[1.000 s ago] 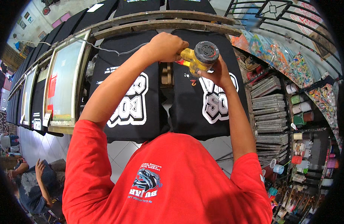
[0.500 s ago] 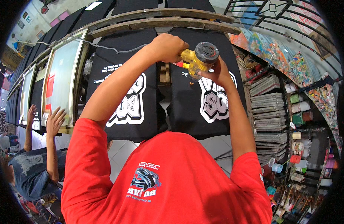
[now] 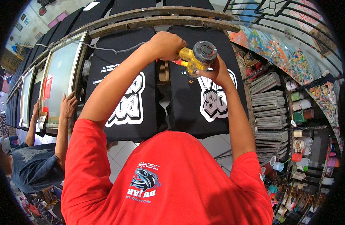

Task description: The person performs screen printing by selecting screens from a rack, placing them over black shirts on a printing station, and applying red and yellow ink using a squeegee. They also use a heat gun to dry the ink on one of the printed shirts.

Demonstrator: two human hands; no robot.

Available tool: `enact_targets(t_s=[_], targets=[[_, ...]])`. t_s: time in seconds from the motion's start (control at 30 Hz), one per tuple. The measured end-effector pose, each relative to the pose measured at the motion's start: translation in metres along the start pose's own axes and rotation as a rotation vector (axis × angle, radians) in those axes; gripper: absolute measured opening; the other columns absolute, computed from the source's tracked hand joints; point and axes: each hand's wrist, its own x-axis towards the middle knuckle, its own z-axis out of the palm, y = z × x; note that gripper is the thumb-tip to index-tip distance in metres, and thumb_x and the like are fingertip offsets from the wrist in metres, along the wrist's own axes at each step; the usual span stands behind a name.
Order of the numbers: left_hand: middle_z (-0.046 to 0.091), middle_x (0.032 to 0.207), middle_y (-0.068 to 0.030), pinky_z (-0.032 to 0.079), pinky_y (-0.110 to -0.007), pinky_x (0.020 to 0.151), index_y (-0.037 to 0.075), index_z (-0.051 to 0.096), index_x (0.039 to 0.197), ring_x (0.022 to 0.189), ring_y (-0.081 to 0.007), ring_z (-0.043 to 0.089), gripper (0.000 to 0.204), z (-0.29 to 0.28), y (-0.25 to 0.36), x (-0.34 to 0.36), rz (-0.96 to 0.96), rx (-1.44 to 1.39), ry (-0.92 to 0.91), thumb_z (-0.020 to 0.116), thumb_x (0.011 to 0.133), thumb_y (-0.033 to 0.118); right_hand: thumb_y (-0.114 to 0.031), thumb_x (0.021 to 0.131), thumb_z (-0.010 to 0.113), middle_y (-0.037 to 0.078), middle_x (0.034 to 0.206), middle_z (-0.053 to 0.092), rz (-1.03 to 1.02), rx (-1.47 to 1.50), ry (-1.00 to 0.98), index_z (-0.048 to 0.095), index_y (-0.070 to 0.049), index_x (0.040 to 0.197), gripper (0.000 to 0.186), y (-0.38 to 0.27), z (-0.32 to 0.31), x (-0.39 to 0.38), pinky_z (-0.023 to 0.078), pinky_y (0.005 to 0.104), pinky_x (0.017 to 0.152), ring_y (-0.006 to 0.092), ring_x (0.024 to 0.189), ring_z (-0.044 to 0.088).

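My left hand (image 3: pixel 167 45) is wrapped round the handle of a yellow and black heat gun (image 3: pixel 195 64), its grey cord (image 3: pixel 105 48) trailing off to the left. My right hand (image 3: pixel 217 73) grips the gun's body near its black round end cap. The tool hangs over a black T-shirt (image 3: pixel 185 108) with a white and grey lettered print (image 3: pixel 215 101). To the left lies another black T-shirt (image 3: pixel 122 39) with a similar print (image 3: pixel 132 103), partly hidden by my left forearm. The nozzle end is hard to make out.
At left, a co-worker's hands (image 3: pixel 68 105) rest by the near edge of a framed printing screen (image 3: pixel 64 71). Wooden rails (image 3: pixel 172 23) cross behind the shirts. On the right are stacked frames (image 3: pixel 269 108), paint tubs (image 3: pixel 301 105) and a black metal grille (image 3: pixel 281 11).
The co-worker's hands, raised before, have come forward to the near edge of the printing screen. My hands and the heat gun have shifted only slightly to the left.
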Motion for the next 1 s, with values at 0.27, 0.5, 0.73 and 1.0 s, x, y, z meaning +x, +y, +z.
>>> enact_targets(t_s=[0.27, 0.5, 0.73, 1.0], targets=[[0.07, 0.087, -0.0104, 0.053, -0.043, 0.072, 0.014, 0.066, 0.103, 0.085, -0.0309, 0.067, 0.036, 0.0, -0.002, 0.001, -0.005, -0.008, -0.031, 0.072, 0.072, 0.031, -0.009, 0.061, 0.087, 0.009, 0.131, 0.053, -0.006, 0.006, 0.01, 0.04, -0.005, 0.135, 0.088, 0.0, -0.001, 0.001, 0.042, 0.0389, 0.105, 0.0238, 0.121, 0.053], [0.07, 0.088, -0.0101, 0.053, -0.042, 0.072, 0.013, 0.066, 0.104, 0.085, -0.0313, 0.067, 0.037, 0.002, -0.003, -0.002, -0.098, -0.016, -0.054, 0.072, 0.073, 0.032, -0.016, 0.064, 0.086, 0.021, 0.138, 0.047, -0.032, -0.131, 0.108, 0.032, -0.005, 0.143, 0.096, -0.004, -0.019, -0.006, 0.039, 0.0406, 0.106, 0.0293, 0.127, 0.048], [0.07, 0.088, -0.011, 0.052, -0.042, 0.073, 0.013, 0.066, 0.105, 0.086, -0.0311, 0.067, 0.036, -0.001, -0.005, -0.006, -0.118, -0.053, -0.05, 0.072, 0.075, 0.031, -0.023, 0.065, 0.085, 0.021, 0.128, 0.056, 0.032, -0.338, 0.123, 0.04, -0.004, 0.139, 0.089, -0.009, -0.004, -0.007, 0.044, 0.0405, 0.102, 0.0313, 0.122, 0.053], [0.07, 0.088, -0.011, 0.052, -0.043, 0.073, 0.013, 0.066, 0.102, 0.085, -0.0316, 0.067, 0.034, 0.001, -0.009, -0.015, -0.128, -0.08, -0.021, 0.072, 0.074, 0.031, -0.017, 0.07, 0.083, 0.018, 0.124, 0.059, 0.05, -0.31, 0.121, 0.041, -0.002, 0.137, 0.08, -0.01, 0.011, -0.002, 0.048, 0.0379, 0.098, 0.0275, 0.113, 0.059]])
